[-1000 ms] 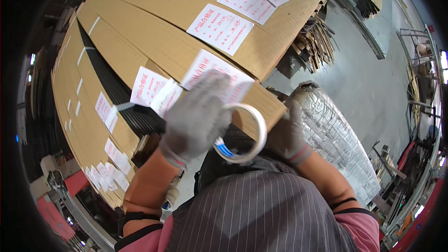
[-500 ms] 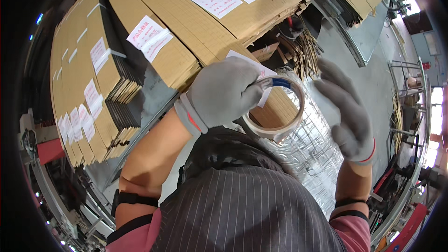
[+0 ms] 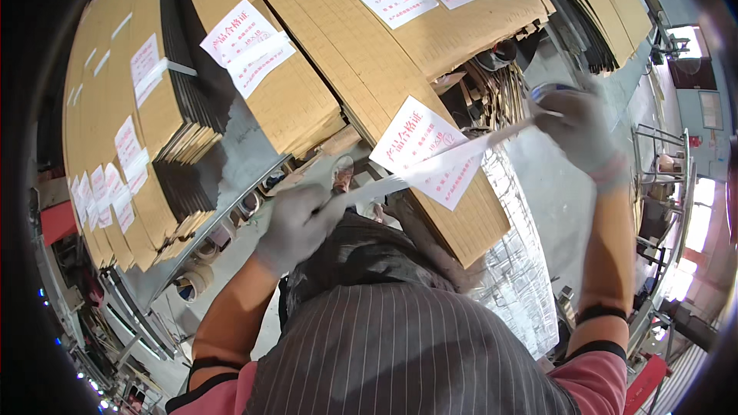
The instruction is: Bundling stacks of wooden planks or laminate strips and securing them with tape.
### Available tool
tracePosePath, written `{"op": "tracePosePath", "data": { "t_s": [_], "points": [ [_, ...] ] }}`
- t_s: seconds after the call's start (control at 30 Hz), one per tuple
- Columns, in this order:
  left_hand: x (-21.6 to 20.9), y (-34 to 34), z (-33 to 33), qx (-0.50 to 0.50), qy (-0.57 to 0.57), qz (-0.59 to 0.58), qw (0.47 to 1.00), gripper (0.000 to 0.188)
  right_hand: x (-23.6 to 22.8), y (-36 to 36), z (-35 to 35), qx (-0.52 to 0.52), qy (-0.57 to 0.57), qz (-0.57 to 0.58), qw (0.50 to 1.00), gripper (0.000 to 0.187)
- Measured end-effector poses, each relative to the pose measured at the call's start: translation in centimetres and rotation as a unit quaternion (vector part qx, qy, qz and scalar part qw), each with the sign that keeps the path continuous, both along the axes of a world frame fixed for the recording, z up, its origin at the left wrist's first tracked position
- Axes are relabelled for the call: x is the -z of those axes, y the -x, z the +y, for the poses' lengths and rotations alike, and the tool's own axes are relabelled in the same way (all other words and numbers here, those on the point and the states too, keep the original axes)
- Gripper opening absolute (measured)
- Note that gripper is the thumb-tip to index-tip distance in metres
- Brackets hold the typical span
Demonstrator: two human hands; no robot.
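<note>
A strip of whitish tape (image 3: 450, 161) stretches taut between my hands, crossing in front of a white paper label with red print (image 3: 415, 129). My gloved left hand (image 3: 294, 229) is closed in a pinch on the strip's free end. At the upper right, my gloved right hand (image 3: 578, 134), smeared by motion, grips the tape roll (image 3: 563, 92). That label lies on the near end of a long brown cardboard bundle (image 3: 473, 223). Whether the tape touches the label, I cannot tell.
More cardboard bundles (image 3: 361, 38) with labels and tape fill the left and top. A silvery, foil-like wrapped surface (image 3: 526, 284) lies beside the near bundle. Cardboard scraps (image 3: 500, 92) stick up beyond it. Metal racks (image 3: 653, 177) stand at the right.
The tape roll passed from my left hand to my right, which moved up and outward. My left hand drew back down and left, pulling out a strip. The label and near bundle show more fully.
</note>
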State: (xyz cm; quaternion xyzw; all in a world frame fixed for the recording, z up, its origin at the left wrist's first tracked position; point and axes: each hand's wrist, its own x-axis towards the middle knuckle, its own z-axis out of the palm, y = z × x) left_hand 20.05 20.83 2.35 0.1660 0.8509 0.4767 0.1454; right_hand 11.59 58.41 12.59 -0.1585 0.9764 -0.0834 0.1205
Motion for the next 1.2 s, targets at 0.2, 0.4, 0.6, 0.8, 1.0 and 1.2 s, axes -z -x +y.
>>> {"op": "tracePosePath", "data": {
  "t_s": [0.2,0.4,0.6,0.8,1.0,1.2],
  "points": [
    [14.3,2.8,7.1,-0.031,-0.372,-0.292,0.88,0.021,14.9,1.0,-4.7,-0.052,0.32,-0.254,0.911,0.024],
    [20.8,1.4,8.3,-0.002,-0.496,-0.402,0.77,0.018,4.9,-3.9,-11.4,-0.019,0.273,0.064,0.96,0.06],
    [21.2,1.9,7.9,-0.004,-0.42,-0.245,0.874,0.028,5.5,-6.5,-16.5,-0.014,0.047,0.112,0.993,0.069],
    [4.9,1.7,-5.7,0.121,-0.213,-0.064,0.968,0.03,5.6,-7.1,-16.5,0.001,0.043,0.112,0.993,0.073],
    [-8.0,7.4,2.6,0.306,-0.052,-0.028,0.95,0.033,6.8,-7.1,-14.2,0.019,0.358,0.101,0.928,0.042],
    [-1.2,11.6,9.1,0.233,-0.122,0.333,0.905,0.03,5.4,-5.2,-6.9,0.283,0.555,-0.077,0.778,0.032]
  ]
}}
